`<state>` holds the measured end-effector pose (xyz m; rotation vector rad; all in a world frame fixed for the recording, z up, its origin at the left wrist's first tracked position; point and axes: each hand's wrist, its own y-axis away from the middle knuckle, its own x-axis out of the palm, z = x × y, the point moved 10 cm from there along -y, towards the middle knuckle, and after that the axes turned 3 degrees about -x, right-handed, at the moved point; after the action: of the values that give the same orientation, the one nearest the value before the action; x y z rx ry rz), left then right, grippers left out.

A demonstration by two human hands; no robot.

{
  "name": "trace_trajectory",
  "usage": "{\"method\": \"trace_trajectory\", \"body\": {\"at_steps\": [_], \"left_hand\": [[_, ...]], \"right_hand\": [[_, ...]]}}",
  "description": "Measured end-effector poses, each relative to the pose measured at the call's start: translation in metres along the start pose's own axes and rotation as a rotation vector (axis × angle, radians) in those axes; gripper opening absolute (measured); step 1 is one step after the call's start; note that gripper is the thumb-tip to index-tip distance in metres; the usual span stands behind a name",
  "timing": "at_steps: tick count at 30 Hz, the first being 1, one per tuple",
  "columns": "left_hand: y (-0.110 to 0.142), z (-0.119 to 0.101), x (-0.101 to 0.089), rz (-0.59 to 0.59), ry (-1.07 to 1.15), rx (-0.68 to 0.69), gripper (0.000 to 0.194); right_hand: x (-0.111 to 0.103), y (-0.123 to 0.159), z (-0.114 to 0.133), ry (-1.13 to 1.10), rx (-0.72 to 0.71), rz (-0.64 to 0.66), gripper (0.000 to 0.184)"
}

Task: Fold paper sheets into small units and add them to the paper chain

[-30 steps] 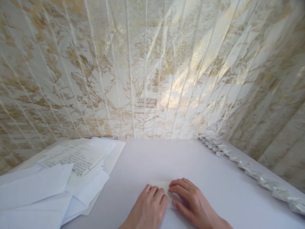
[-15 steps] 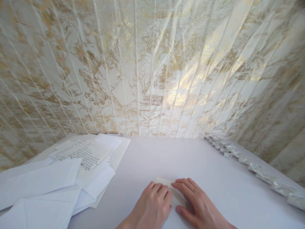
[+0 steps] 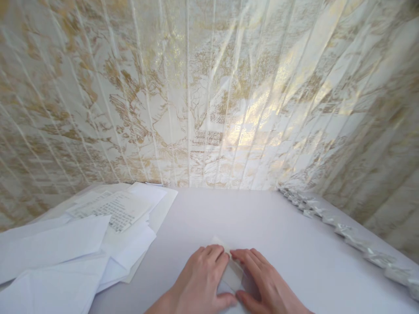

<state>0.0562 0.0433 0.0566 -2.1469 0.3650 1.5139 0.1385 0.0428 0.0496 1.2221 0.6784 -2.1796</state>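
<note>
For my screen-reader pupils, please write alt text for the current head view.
The left hand and right hand touch a pale piece of paper on a white table. Loose papers lie at left, a row of small silvery pieces at right, patterned fabric behind.

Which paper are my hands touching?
The small, pale paper sheet between left hand and right hand; the other white papers lie piled at left, untouched.

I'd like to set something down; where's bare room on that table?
Smooth pale tabletop is bare between the right hand and jagged silvery row, and back toward the gold-patterned white fabric. Loose white papers crowd the left.
</note>
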Motion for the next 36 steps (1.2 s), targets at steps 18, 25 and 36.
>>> {"method": "trace_trajectory", "body": {"at_steps": [18,25,36], "left_hand": [[0.005,0.005,0.017,-0.003,0.046,-0.162,0.053],[0.002,0.003,0.008,0.011,0.049,-0.184,0.03],[0.006,0.008,0.014,-0.051,-0.193,0.034,0.031]], "right_hand": [[-0.013,0.016,-0.011,-0.004,0.056,-0.287,0.056],[-0.005,0.011,-0.01,-0.039,0.087,-0.186,0.06],[0.0,-0.004,-0.01,-0.063,-0.035,-0.093,0.049]]}}
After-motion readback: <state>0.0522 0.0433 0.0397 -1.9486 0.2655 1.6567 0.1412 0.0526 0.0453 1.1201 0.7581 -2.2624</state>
